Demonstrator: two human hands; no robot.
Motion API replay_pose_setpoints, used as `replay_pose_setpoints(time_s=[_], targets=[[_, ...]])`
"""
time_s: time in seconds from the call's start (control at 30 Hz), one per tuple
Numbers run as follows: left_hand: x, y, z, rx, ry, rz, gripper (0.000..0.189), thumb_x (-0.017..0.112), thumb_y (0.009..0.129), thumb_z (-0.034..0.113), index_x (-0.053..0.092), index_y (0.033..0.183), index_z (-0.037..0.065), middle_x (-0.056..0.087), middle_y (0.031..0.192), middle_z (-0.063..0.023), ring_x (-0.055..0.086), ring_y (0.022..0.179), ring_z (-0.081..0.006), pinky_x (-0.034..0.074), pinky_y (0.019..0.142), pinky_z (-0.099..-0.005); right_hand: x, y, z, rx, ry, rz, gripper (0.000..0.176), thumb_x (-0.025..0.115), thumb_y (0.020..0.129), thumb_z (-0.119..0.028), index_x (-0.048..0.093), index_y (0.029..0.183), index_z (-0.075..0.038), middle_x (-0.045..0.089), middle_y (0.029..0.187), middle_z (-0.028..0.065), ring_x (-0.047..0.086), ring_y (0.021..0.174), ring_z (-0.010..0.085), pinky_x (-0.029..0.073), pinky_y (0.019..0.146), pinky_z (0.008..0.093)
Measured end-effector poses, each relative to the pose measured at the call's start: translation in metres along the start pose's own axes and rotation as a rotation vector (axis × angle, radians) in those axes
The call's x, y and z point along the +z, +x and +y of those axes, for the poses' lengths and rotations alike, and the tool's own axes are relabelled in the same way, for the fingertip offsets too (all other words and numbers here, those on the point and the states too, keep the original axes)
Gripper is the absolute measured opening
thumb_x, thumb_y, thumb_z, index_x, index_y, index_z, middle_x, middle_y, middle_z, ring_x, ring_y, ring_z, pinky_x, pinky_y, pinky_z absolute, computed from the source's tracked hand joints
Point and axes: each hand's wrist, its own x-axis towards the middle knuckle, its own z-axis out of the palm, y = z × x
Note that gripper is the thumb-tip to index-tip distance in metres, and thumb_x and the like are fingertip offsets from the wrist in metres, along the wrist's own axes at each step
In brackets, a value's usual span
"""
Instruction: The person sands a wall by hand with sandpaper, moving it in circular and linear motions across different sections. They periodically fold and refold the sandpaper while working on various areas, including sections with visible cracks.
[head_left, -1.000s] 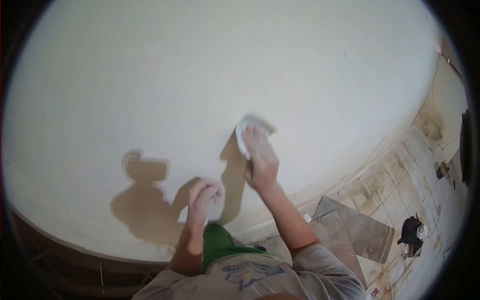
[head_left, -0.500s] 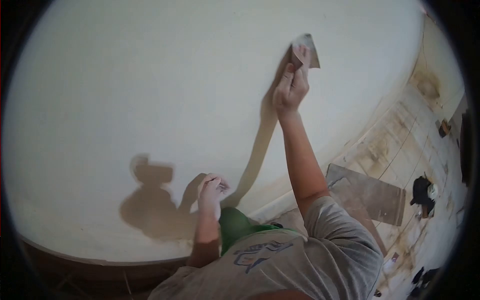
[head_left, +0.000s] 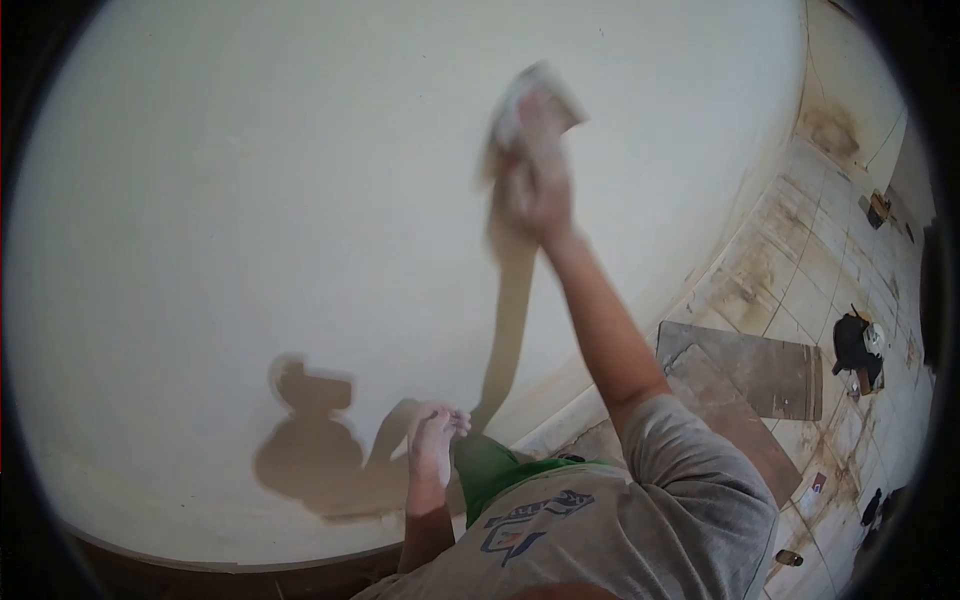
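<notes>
My right hand (head_left: 540,190) is raised on the outstretched arm and closed on a sheet of sandpaper (head_left: 511,108), which lies against the pale wall (head_left: 250,200). Both the hand and the sheet are smeared by motion; the sheet's edges stick out around the fingers. Low down by my body, my left hand (head_left: 430,438) is dusted white. Its fingers are loosely bent and a little apart, with nothing visible in them. It is near the wall, but whether it touches is hard to tell.
Brown boards (head_left: 740,370) lie on the stained tile floor (head_left: 800,285) to the right. Farther right are a black object (head_left: 855,340), a small brown item (head_left: 879,209) and a small can-like thing (head_left: 789,558). A dark strip of floor runs along the wall's lower left edge.
My right hand has swept left across the wall with the sandpaper. The view has shifted slightly, and my left hand sits a bit lower and farther right in it.
</notes>
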Motion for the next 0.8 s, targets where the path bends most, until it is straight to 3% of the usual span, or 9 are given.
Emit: replay_pose_setpoints(time_s=[0.07, 0.23, 0.33, 0.47, 0.5, 0.57, 0.6, 0.67, 0.8], targets=[[-0.02, -0.019, -0.01, 0.043, 0.079, 0.037, 0.014, 0.061, 0.094, 0.016, 0.063, 0.1, 0.004, 0.066, 0.089, -0.0126, 0.064, 0.083, -0.0232, 0.05, 0.075, -0.0346, -0.019, 0.039, 0.042, 0.162, -0.108, 0.132, 0.057, 0.045, 0.094, -0.003, 0.044, 0.151, 0.002, 0.03, 0.163, 0.0248, 0.023, 0.153, 0.0408, 0.019, 0.126, 0.0467], [-0.064, -0.048, -0.013, 0.045, -0.003, 0.158, 0.013, 0.057, 0.096, 0.013, 0.063, 0.099, 0.002, 0.066, 0.087, -0.0128, 0.064, 0.079, -0.0222, 0.05, 0.071, -0.035, -0.047, 0.076, 0.067, 0.219, -0.073, 0.147, 0.049, 0.047, 0.101, -0.007, 0.047, 0.149, 0.0, 0.042, 0.158, 0.0219, 0.027, 0.152, 0.0408, 0.023, 0.125, 0.0438], [-0.072, -0.043, -0.016, 0.038, -0.031, 0.252, 0.01, 0.057, 0.096, 0.011, 0.062, 0.1, 0.003, 0.065, 0.086, -0.0128, 0.064, 0.077, -0.0229, 0.05, 0.07, -0.0351, -0.015, 0.054, 0.025, -0.005, -0.026, 0.019, 0.052, 0.054, 0.095, -0.004, 0.053, 0.147, -0.008, 0.043, 0.157, 0.0206, 0.032, 0.15, 0.0415, 0.025, 0.124, 0.0476], [-0.039, -0.014, -0.032, 0.138, -0.126, 0.248, 0.01, 0.056, 0.098, 0.012, 0.061, 0.103, 0.004, 0.065, 0.091, -0.01, 0.064, 0.084, -0.022, 0.05, 0.073, -0.0366, 0.008, -0.05, -0.087, 0.004, 0.241, -0.56, 0.077, 0.065, 0.084, -0.009, 0.04, 0.157, -0.015, 0.036, 0.163, 0.0117, 0.032, 0.151, 0.036, 0.025, 0.125, 0.051], [-0.024, -0.005, -0.029, 0.232, 0.046, 0.161, 0.012, 0.056, 0.099, 0.013, 0.061, 0.105, 0.003, 0.065, 0.094, -0.0097, 0.063, 0.086, -0.0215, 0.05, 0.076, -0.0366, 0.007, -0.081, -0.104, -0.02, 0.228, -0.7, 0.081, 0.066, 0.084, -0.011, 0.035, 0.159, -0.016, 0.034, 0.164, 0.0119, 0.033, 0.151, 0.0356, 0.025, 0.125, 0.0503], [0.004, 0.011, -0.027, 0.415, 0.377, -0.018, 0.016, 0.055, 0.1, 0.015, 0.061, 0.109, 0.003, 0.065, 0.1, -0.0091, 0.063, 0.091, -0.0206, 0.05, 0.08, -0.0365, -0.007, -0.135, -0.137, 0.229, 0.479, -0.788, 0.066, 0.059, 0.092, -0.009, 0.042, 0.155, -0.013, 0.042, 0.159, 0.0146, 0.038, 0.148, 0.0337, 0.03, 0.122, 0.0465], [0.002, 0.014, -0.05, 0.393, 0.382, 0.051, 0.025, 0.054, 0.102, 0.018, 0.058, 0.12, 0.001, 0.065, 0.112, -0.0105, 0.061, 0.098, -0.0209, 0.048, 0.086, -0.0355, -0.018, -0.159, -0.153, 0.403, 0.641, -0.749, 0.06, 0.058, 0.095, -0.009, 0.045, 0.154, -0.011, 0.049, 0.154, 0.0163, 0.044, 0.145, 0.0329, 0.034, 0.119, 0.0446], [0.054, 0.006, -0.039, 0.198, -0.224, 0.15, 0.032, 0.054, 0.102, 0.019, 0.053, 0.129, 0.001, 0.063, 0.119, -0.0113, 0.059, 0.108, -0.0221, 0.047, 0.093, -0.0373, -0.053, -0.166, -0.184, 0.975, 0.805, -0.936, 0.049, 0.059, 0.097, -0.012, 0.053, 0.145, -0.007, 0.067, 0.132, 0.0178, 0.064, 0.122, 0.0285, 0.048, 0.104, 0.0401], [0.033, 0.015, -0.071, 0.265, -0.043, -0.119, 0.034, 0.051, 0.101, 0.013, 0.049, 0.132, 0.0, 0.061, 0.123, -0.0124, 0.055, 0.121, -0.0259, 0.037, 0.113, -0.0457, -0.088, -0.207, -0.18, 1.021, 0.549, -0.619, 0.029, 0.065, 0.096, -0.015, 0.066, 0.122, -0.002, 0.074, 0.107, 0.0137, 0.069, 0.093, 0.0206, 0.054, 0.085, 0.0358]])
